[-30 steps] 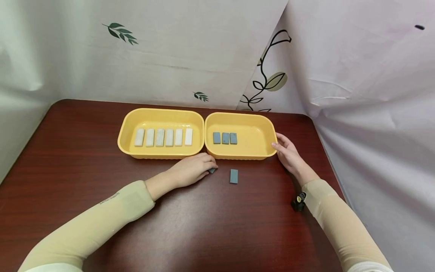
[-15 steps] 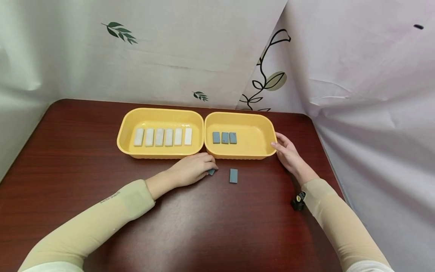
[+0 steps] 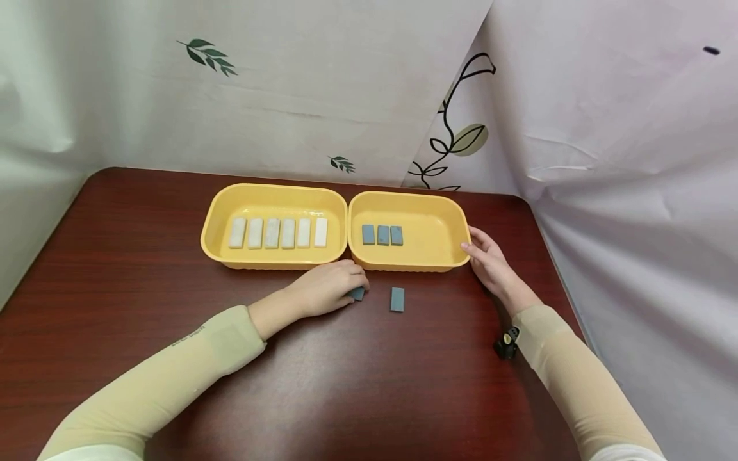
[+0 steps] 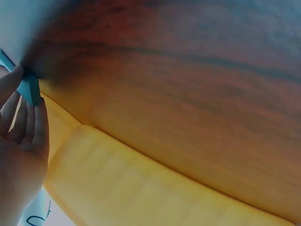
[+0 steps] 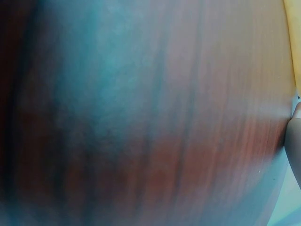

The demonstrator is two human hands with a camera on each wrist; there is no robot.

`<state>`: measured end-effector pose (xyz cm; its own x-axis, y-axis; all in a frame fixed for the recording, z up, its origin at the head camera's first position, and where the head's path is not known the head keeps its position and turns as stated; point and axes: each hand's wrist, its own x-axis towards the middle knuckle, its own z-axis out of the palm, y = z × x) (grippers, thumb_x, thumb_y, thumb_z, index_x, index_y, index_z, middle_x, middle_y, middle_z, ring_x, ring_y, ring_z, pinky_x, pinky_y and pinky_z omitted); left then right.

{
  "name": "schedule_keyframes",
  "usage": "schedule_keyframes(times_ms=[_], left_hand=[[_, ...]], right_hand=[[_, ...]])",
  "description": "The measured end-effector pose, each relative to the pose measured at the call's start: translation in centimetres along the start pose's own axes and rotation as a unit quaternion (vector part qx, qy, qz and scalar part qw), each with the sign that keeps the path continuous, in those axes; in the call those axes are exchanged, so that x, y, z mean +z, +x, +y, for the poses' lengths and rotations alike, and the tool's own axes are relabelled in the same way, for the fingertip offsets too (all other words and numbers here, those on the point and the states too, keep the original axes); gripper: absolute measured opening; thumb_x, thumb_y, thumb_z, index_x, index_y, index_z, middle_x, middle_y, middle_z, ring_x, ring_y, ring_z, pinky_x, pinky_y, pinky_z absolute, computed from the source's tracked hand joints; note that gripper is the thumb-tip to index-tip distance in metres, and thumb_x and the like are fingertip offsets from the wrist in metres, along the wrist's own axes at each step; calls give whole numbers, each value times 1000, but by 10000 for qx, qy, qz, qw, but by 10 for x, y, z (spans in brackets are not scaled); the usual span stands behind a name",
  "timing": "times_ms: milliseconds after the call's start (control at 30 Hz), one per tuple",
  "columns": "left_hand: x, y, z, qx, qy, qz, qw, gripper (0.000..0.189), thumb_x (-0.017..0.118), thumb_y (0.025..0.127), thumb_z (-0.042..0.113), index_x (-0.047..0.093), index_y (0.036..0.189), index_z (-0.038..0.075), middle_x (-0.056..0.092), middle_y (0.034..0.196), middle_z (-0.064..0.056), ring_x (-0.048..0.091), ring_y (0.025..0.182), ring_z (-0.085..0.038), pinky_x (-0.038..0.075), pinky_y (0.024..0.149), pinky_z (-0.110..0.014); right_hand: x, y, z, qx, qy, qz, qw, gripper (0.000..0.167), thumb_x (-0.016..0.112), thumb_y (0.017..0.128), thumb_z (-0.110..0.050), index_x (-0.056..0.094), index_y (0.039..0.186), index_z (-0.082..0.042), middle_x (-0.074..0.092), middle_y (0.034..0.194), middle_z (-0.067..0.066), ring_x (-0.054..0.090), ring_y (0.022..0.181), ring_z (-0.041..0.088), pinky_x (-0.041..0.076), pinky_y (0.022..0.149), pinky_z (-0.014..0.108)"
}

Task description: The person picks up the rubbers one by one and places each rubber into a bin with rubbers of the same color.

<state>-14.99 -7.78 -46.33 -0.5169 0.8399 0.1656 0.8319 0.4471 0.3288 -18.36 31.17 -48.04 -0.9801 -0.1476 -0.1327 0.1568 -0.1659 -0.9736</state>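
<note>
My left hand [image 3: 331,286] pinches a small blue-grey rectangular block [image 3: 357,294] in front of the two yellow trays, its fingers covering part of it. In the left wrist view the thumb presses one face of that block [image 4: 31,89], with the fingertips behind it. A second blue-grey block [image 3: 397,299] lies on the table to the right of this hand. My right hand [image 3: 489,261] grips the right end of the right yellow tray [image 3: 409,264], thumb on the rim. Only a sliver of the right hand [image 5: 294,141] shows in the right wrist view.
Three blue-grey blocks [image 3: 383,235] stand in a row in the right tray's left half. The left yellow tray [image 3: 271,261] adjoins it and holds several whitish blocks [image 3: 272,234] in a row. A patterned cloth [image 3: 277,102] hangs behind the dark red table [image 3: 357,384].
The block in my left hand has turned and shows a little more below the fingers, which have shifted slightly. My right hand and both trays have stayed in place.
</note>
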Motion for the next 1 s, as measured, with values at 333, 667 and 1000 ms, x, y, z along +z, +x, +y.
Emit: schedule_keyframes(times_ms=[333,667,1000], left_hand=[[-2,3,3,40,99,-149,9998,24,87,89,11,75,110,13,71,107,-2,65,103,-20,58,93,-38],[-7,9,10,222,329,-265,9989,14,85,91,13,73,94,16,68,94,2,66,93,-16,59,87,-36],[-18,17,16,378,433,-117,9983,14,84,91,14,70,91,15,68,92,2,68,89,-15,60,82,-37]], right_hand=[[0,0,0,-72,24,-1,10000,35,47,107,7,52,136,-11,65,128,-6,62,120,4,50,101,14],[1,1,0,-62,63,32,10000,37,47,105,8,52,137,-9,66,125,-6,63,117,4,51,100,14],[1,0,0,-37,42,41,10000,35,47,106,8,54,134,-12,66,126,-7,63,117,4,51,100,14]])
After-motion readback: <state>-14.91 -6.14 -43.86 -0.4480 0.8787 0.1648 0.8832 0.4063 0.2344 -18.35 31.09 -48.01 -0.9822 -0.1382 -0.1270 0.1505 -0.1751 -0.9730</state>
